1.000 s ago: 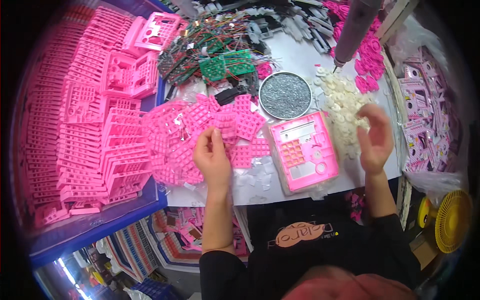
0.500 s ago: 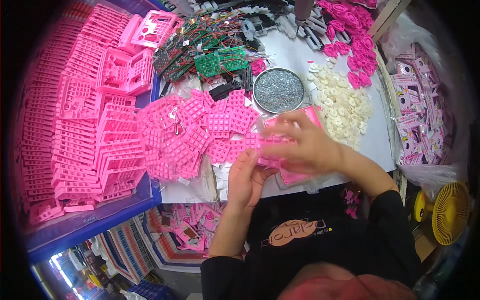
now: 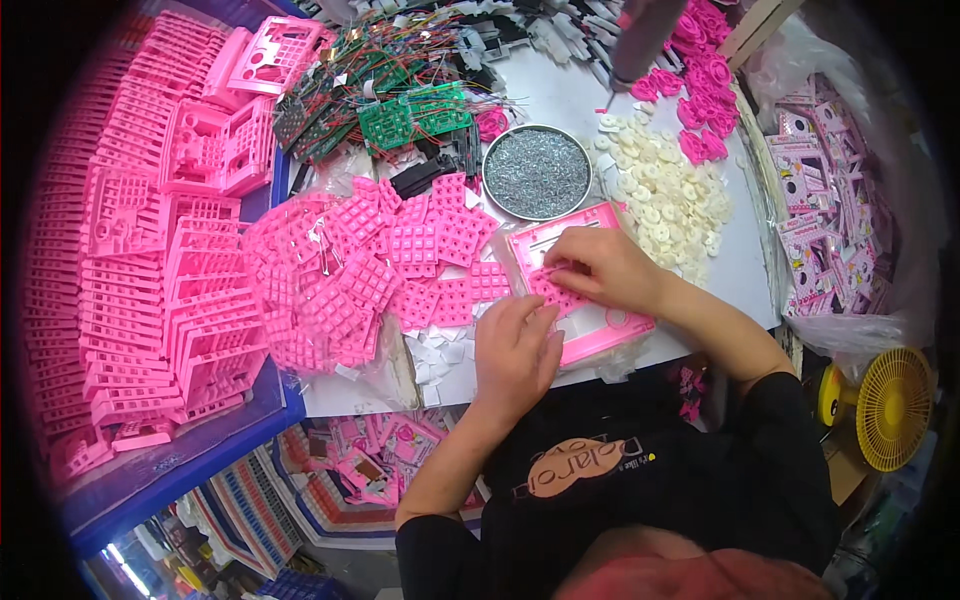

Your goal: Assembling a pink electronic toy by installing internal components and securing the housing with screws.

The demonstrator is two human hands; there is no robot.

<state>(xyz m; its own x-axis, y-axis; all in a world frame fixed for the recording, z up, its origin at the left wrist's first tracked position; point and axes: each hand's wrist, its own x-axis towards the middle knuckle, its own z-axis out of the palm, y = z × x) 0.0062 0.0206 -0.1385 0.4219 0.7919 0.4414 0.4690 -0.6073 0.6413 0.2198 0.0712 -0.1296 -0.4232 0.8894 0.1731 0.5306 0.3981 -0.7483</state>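
Note:
A pink plastic case [image 3: 590,347] lies open side up at the table's front edge, with a thin metal rod across its far part. Inside it sits a pink keypad sheet [image 3: 548,291]. My right hand [image 3: 612,268] is closed over the keypad, thumb and fingers pinched at its far right edge. My left hand [image 3: 512,352] rests against the case's near left side. Its fingers are loosely bent and apart, their tips beside the keypad, and I see nothing held in them.
Loose pink keypads [image 3: 415,248], partly bagged, lie to the left beside stacked pink casings [image 3: 130,290]. A round tin of small metal screws [image 3: 537,172] stands behind the case. White discs [image 3: 665,190], green circuit boards [image 3: 415,115] and magenta parts [image 3: 700,85] surround it. A tool [image 3: 640,45] hangs overhead.
The keypad sheet my left hand held up now lies in the case. My blurred right hand has come down onto it. The view has shifted slightly.

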